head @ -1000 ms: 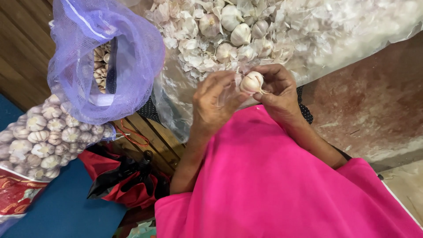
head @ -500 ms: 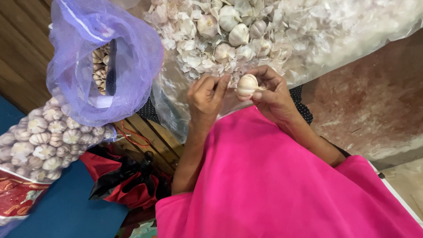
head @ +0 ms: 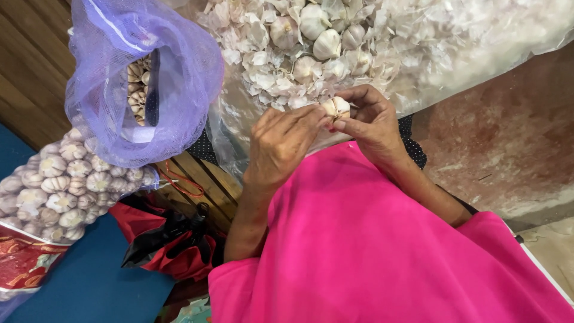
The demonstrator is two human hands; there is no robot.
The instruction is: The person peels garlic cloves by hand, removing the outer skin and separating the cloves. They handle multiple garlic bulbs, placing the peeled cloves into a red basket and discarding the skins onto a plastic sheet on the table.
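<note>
Since the earlier frames the garlic bulb (head: 336, 107) has sat a little lower against the heap behind it, and the left hand (head: 281, 146) has shifted — a second ago it curled beside the bulb, now its fingers stretch out flat with the tips pressed to the bulb's left side. The right hand (head: 369, 122) has stayed cupped around the bulb from the right, thumb and fingertips pinching it. So the bulb is held between both hands, at the fingertips, just above the pink cloth (head: 382, 251) over the lap.

Directly behind the hands lies a clear plastic sheet (head: 478, 54) piled with papery garlic skins (head: 263, 66) and several whole bulbs (head: 314, 30). To the left hangs a purple mesh bag (head: 173, 78), its mouth open, with more garlic showing inside. Below it a second mesh sack (head: 66, 185) is packed full of bulbs and rests on a blue surface (head: 89, 287). A red and black bundle (head: 167, 245) lies beside wooden slats (head: 203, 179) near the left forearm
</note>
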